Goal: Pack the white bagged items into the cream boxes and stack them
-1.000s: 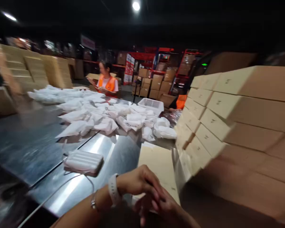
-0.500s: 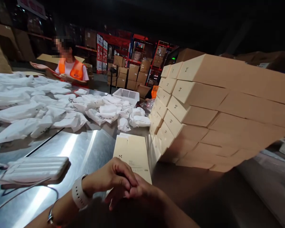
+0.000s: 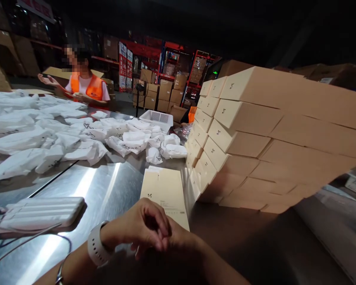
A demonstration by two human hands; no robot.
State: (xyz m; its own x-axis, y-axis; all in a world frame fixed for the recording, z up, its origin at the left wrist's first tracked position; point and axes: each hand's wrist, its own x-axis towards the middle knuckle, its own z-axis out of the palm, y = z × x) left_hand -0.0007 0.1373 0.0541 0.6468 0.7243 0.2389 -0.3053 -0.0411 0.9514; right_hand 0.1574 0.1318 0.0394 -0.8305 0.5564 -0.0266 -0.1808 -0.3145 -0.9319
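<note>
My left hand (image 3: pixel 136 229), with a white watch on its wrist, lies curled over my right hand (image 3: pixel 184 242) at the bottom centre, above the steel table (image 3: pixel 106 190). The left hand's fingers are closed on the right hand's fingers, which are mostly hidden. Neither hand holds an object. Just beyond them lies a flat stack of tan cardboard sleeves (image 3: pixel 166 192). A white ribbed power bank (image 3: pixel 38 213) with a cable lies to the left.
A tall wall of stacked tan boxes (image 3: pixel 249 122) fills the right side. Many white bags (image 3: pixel 47 130) cover the far table, with a white basket (image 3: pixel 157 117) behind. A co-worker in an orange vest (image 3: pixel 87 87) stands at the far left.
The view has swung right and down, so the boxes and power bank sit lower and nearer. My hands stay together; the left fingers have curled tighter over the right hand.
</note>
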